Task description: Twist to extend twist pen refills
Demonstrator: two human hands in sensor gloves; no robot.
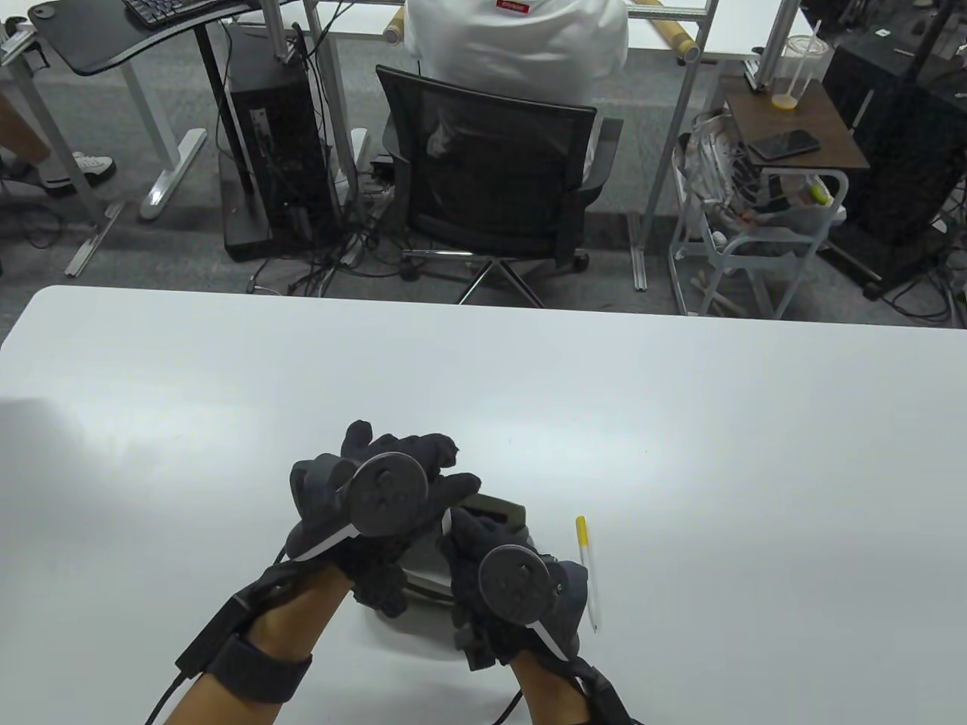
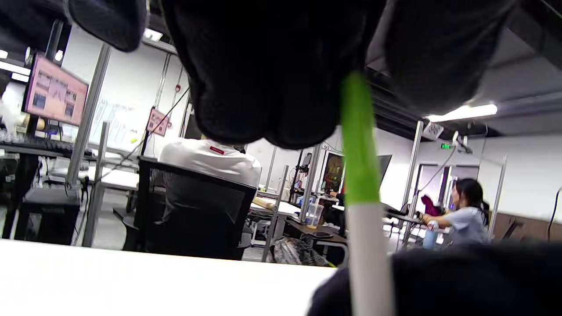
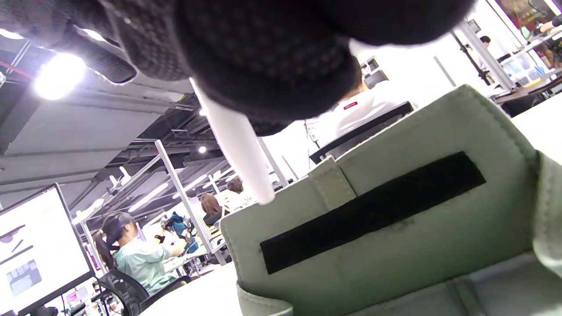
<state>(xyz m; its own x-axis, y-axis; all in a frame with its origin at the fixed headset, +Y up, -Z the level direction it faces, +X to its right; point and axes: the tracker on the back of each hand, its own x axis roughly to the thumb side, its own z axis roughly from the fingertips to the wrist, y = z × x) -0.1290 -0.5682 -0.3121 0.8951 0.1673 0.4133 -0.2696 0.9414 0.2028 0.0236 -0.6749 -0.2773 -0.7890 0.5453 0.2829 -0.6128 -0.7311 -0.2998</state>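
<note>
Low in the frame, the left hand and right hand grip a green-and-white plastic twist pen above a grey-green fabric pouch; a slipping glove could drop it.

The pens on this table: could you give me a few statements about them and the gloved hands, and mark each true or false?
1. A yellow-capped pen lies on the white table, to the right of the right hand. True.
2. The pen held in the left hand has a red upper part. False: the held pen is green above and white below.
3. Both hands are on the same pen. True: the right hand grips its white end.
4. A grey-green pouch with a black strip sits beneath the hands. True.
5. The yellow-capped pen is being twisted. False: nobody touches it.
</note>
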